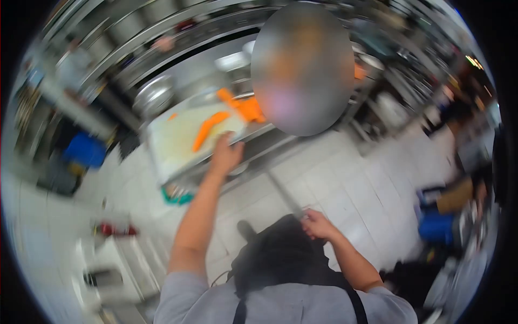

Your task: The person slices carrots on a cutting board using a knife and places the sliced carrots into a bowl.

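A long knife (286, 195) is in my right hand (318, 224), in front of the dark apron, its blade slanting up and left. My left hand (226, 155) reaches to the near edge of the white cutting board (170, 141), finger and thumb apart, nothing visible between them. Just beyond it, a long curved orange piece (208, 131) lies on the board. More orange pieces (249, 109) are heaped at the board's far right. Motion blurs the details.
Behind the board stand a metal bowl (155, 96) and a metal container (233, 61). A blurred oval hides the area to their right. A green cloth-like item (177, 196) hangs at the board's near left corner. Another person (74, 67) stands at the far left.
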Motion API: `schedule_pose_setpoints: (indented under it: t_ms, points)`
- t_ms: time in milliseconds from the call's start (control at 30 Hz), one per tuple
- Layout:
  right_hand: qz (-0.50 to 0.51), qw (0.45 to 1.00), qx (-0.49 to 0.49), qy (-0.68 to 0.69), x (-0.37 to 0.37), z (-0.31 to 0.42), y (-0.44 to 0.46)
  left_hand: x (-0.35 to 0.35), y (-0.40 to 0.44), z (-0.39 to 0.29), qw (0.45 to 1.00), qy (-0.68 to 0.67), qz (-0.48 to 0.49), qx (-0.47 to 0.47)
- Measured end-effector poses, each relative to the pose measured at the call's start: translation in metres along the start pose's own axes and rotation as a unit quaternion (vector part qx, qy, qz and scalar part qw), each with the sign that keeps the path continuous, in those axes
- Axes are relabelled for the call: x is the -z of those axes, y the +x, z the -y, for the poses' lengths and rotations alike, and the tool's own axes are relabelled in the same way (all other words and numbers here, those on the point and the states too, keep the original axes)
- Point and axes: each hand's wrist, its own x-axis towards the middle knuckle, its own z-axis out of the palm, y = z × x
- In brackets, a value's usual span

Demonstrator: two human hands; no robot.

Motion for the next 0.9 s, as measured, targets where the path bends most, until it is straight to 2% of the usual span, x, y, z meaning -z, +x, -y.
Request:
schedule_pose_setpoints:
  t_ms: [67, 133, 267, 333, 400, 500, 633, 700, 767, 833, 900]
  points:
    - [-0.065, 0.996, 0.006, -0.057, -0.020, -0.010, -0.021, -0.035, 0.063, 0.037, 0.997, 0.027, 0.013, -0.070]
    - [-0.101, 0.994, -0.001, -0.043, -0.036, -0.026, -0.040, -0.054, 0.105, 0.071, 0.979, 0.178, 0.073, -0.072]
    - [-0.184, 0.981, -0.017, 0.057, -0.054, -0.051, -0.074, -0.068, 0.137, 0.071, 0.925, 0.331, 0.184, 0.037]
    - [-0.215, 0.971, -0.035, 0.095, -0.062, -0.064, -0.089, -0.078, 0.145, 0.080, 0.900, 0.387, 0.197, 0.048]
    - [-0.252, 0.954, -0.052, 0.154, -0.067, -0.077, -0.101, -0.057, 0.139, 0.044, 0.896, 0.341, 0.258, 0.117]
    - [-0.265, 0.944, -0.047, 0.192, -0.068, -0.084, -0.120, -0.059, 0.135, 0.039, 0.889, 0.363, 0.252, 0.124]
    - [-0.271, 0.948, -0.023, 0.167, -0.054, -0.122, -0.131, -0.068, 0.131, 0.044, 0.893, 0.354, 0.233, 0.154]
    - [-0.276, 0.952, -0.025, 0.128, -0.044, -0.143, -0.143, -0.075, 0.136, 0.061, 0.890, 0.357, 0.236, 0.157]
    - [-0.283, 0.951, -0.052, 0.112, -0.029, -0.137, -0.159, -0.093, 0.151, 0.100, 0.868, 0.402, 0.280, 0.075]
    - [-0.266, 0.954, -0.079, 0.111, -0.023, -0.136, -0.169, -0.076, 0.138, 0.061, 0.896, 0.342, 0.232, 0.162]
    - [-0.312, 0.934, -0.092, 0.150, -0.024, -0.144, -0.168, -0.074, 0.139, 0.064, 0.907, 0.328, 0.223, 0.143]
